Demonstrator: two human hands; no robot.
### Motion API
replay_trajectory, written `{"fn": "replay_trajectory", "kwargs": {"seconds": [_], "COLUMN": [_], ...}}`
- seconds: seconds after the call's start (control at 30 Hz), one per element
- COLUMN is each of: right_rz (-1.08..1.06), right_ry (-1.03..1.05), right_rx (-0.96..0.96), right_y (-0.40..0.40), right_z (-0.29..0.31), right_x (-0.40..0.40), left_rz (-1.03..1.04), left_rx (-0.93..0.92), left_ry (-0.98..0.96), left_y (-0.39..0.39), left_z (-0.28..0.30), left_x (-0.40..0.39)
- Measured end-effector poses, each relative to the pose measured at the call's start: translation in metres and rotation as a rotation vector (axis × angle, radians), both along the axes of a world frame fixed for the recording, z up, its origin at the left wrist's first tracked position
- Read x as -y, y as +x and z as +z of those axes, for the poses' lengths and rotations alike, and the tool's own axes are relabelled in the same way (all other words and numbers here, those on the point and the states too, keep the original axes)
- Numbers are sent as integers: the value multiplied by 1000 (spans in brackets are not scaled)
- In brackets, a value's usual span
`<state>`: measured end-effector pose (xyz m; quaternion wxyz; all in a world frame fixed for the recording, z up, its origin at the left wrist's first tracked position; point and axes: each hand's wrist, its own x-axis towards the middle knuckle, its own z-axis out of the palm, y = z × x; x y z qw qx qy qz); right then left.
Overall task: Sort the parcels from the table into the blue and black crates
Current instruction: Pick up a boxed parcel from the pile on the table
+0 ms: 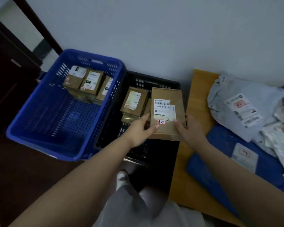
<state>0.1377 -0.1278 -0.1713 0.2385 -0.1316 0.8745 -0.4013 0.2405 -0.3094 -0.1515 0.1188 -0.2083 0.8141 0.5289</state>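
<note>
Flat brown cardboard parcel with white barcode label (166, 112): held over black slatted plastic crate (138, 82), left hand (140, 130) and right hand (189, 128) gripping its lower edge. Blue slatted plastic crate (44, 122) adjoining, holding brown boxes (87, 82). Grey poly mailer (239, 108) on wooden bench (198, 89).

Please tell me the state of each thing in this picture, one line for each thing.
Left hand: grips the brown parcel.
Right hand: grips the same parcel.
Brown parcel: held above the black crate.
Black crate: holds brown boxes.
Blue crate: holds brown boxes at its far end.
Grey bag: lies on the table.
</note>
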Motion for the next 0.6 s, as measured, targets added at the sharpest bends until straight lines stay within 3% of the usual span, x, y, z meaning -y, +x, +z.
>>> {"fn": "replay_trajectory", "kwargs": {"seconds": [0.23,0.6], "right_rz": [-117,-235], "right_ry": [64,217], "right_rx": [184,330], "right_y": [70,76], "right_z": [-23,-74], "right_x": [93,113], "left_rz": [-89,-129], "left_rx": [184,353], "left_ry": [3,22], "left_y": [38,25], "left_z": [-14,-78], "left_x": [110,123]}}
